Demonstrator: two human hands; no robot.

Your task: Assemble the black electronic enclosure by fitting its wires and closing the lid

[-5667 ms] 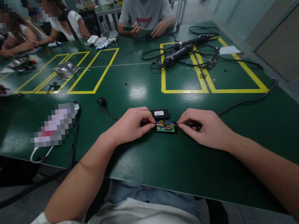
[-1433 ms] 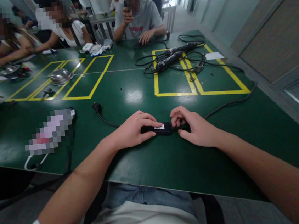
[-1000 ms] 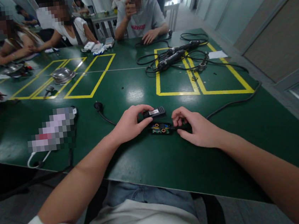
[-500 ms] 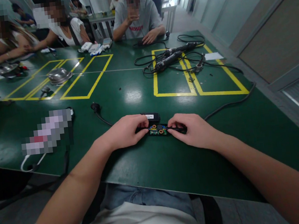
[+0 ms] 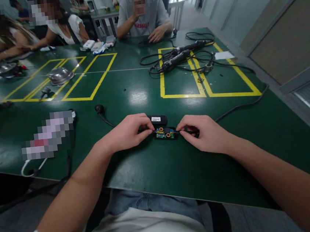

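A green circuit board point(image 5: 165, 133) with copper coils and coloured wires lies in a small black casing point(image 5: 165, 139) on the green table. My left hand point(image 5: 131, 132) pinches the black cable at the casing's left end. At the right end my right hand point(image 5: 205, 133) grips the black power cable point(image 5: 192, 131) between thumb and fingers. Just behind the board rests the black cover point(image 5: 158, 120) with a white label. A black plug point(image 5: 99, 109) lies up and to the left, its cord running behind my left hand.
Black corded screwdrivers point(image 5: 176, 60) with tangled cords lie at the back right among yellow tape lines. To the left are a metal bowl point(image 5: 60, 76) and a blurred pinkish object point(image 5: 50, 134). A person in a grey shirt point(image 5: 144, 15) sits opposite, others at the back left.
My right hand has shifted slightly right along the cable, a little away from the casing. The left hand has barely moved, and both still pinch the cable. The view has tilted slightly.
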